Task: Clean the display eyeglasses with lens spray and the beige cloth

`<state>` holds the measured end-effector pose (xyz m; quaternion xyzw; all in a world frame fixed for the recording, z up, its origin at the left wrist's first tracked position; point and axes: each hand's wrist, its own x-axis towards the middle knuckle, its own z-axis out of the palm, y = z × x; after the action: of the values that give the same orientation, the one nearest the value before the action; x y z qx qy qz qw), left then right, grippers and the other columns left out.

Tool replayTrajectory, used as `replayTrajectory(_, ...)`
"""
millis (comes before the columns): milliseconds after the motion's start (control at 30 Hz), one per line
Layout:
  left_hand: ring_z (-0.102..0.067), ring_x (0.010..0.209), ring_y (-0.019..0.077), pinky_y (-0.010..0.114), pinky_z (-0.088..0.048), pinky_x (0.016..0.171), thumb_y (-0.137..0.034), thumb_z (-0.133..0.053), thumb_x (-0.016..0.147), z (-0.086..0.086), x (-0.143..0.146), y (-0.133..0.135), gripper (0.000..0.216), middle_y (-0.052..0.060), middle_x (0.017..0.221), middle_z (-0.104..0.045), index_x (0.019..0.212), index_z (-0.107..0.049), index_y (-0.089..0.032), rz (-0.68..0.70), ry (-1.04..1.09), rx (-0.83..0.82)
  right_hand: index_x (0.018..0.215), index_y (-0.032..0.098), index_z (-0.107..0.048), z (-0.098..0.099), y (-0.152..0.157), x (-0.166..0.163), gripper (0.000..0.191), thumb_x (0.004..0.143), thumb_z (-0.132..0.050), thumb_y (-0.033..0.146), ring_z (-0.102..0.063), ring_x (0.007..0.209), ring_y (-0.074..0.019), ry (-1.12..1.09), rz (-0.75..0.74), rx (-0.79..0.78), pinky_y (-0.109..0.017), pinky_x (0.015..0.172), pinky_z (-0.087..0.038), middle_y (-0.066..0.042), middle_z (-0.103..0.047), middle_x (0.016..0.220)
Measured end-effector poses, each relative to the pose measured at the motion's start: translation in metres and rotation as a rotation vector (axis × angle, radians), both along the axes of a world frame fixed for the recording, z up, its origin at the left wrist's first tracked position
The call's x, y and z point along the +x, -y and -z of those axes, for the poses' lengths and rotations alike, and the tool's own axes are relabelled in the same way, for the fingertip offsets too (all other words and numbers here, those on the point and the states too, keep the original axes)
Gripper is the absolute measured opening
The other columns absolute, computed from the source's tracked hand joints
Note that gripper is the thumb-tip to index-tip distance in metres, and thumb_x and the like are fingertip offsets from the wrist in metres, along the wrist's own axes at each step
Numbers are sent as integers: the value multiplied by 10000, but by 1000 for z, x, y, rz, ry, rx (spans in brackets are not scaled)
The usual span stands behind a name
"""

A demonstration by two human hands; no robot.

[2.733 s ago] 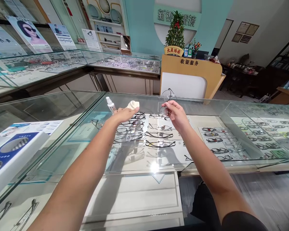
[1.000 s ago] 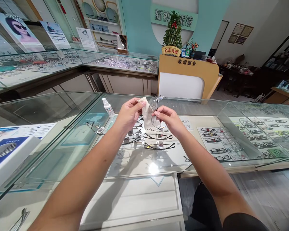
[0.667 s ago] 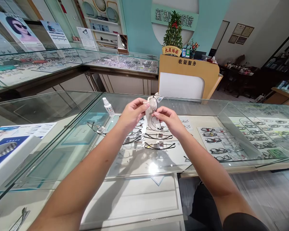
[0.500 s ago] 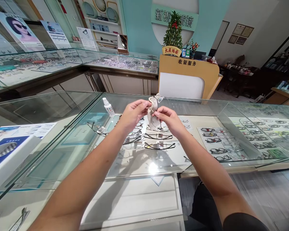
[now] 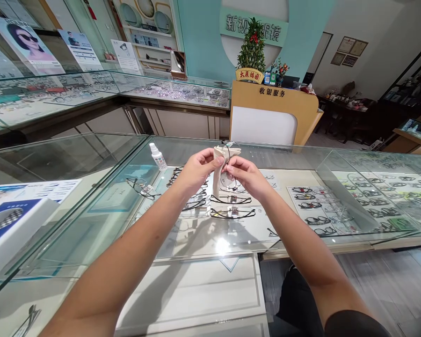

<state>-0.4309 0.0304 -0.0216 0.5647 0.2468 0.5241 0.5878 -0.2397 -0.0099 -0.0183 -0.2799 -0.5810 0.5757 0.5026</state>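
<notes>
Above the glass display counter (image 5: 91, 220) my two hands meet. My left hand (image 5: 196, 169) pinches a cream cleaning cloth (image 5: 218, 161) round the upper lens of a thin black-framed pair of glasses (image 5: 228, 180). My right hand (image 5: 246, 174) is closed on the frame from the right side, holding it upright with one lens above the other. A small tag sticks out at the top of the glasses. A white spray bottle (image 5: 157, 156) stands on the glass to the left of my left hand.
Rows of spectacle frames (image 5: 231, 213) lie on white trays inside the case under my hands, more frames (image 5: 315, 206) to the right. A blue-and-white box (image 5: 10, 224) sits at the left. A wooden cashier desk (image 5: 272, 112) with a plant stands behind.
My left hand lifted the cloth off the counter and brought it to the glasses. Over the last second the cloth has wrapped round the upper lens, both hands staying close together.
</notes>
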Motion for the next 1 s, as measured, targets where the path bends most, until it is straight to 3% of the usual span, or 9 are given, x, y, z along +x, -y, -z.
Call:
replayTrajectory(200, -691, 687, 176, 333, -591, 710, -586, -1014, 771, -1, 1, 2, 491, 21, 790, -744, 885, -718, -211, 27, 69, -43, 846, 248, -706, 1, 0, -1, 480, 762, -968, 640, -535, 763, -154, 17, 45, -12, -318, 741, -448, -15, -769, 945)
replayTrajectory(533, -636, 570, 154, 310, -545, 567, -567, -1056, 710, 1, -6, -6, 575, -25, 740, -716, 941, -639, -244, -56, 137, -108, 870, 250, -725, 8, -3, -1, 398, 827, -935, 585, -540, 780, -153, -1, 23, -16, -309, 748, -438, -20, -776, 972)
replayTrajectory(767, -678, 721, 161, 317, -611, 662, -480, -1099, 645, -3, -1, -1, 566, -21, 853, -709, 912, -658, -244, -84, 177, -37, 847, 246, -721, 5, -1, -4, 430, 778, -952, 602, -530, 759, -148, -16, 34, -48, -309, 737, -432, -16, -768, 943)
replayTrajectory(1000, -700, 793, 146, 268, -620, 716, -475, -1070, 700, -2, 3, 6, 531, 17, 960, -745, 1003, -720, -215, -107, 88, 9, 860, 229, -737, 7, -2, -6, 448, 766, -961, 605, -513, 759, -144, -44, 29, -53, -301, 725, -412, -16, -757, 930)
